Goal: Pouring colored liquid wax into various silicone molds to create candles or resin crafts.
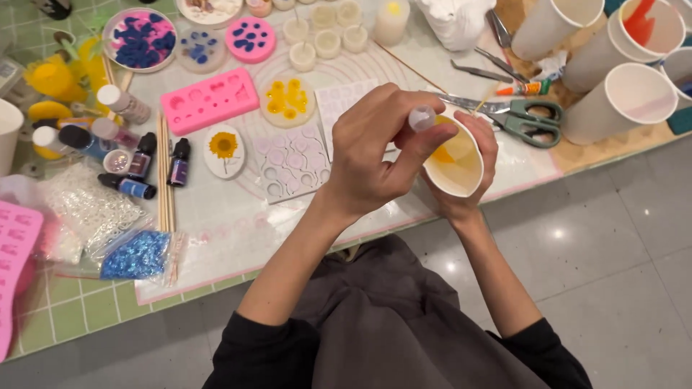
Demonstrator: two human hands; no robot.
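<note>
While a small white paper cup (455,160) is being cradled by the right hand (472,176) near the table (238,223) edge | a tiny vial (422,117) is being pinched over it by left hand (371,155) fingers | yellow liquid already pooled inside; clear mould (292,162) left unfilled.

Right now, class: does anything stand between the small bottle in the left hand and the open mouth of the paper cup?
Nothing visible does. The left hand holds the small bottle tilted right at the rim of the paper cup, which the right hand grips from behind. The cup's mouth is uncovered, showing yellow liquid inside.
</note>
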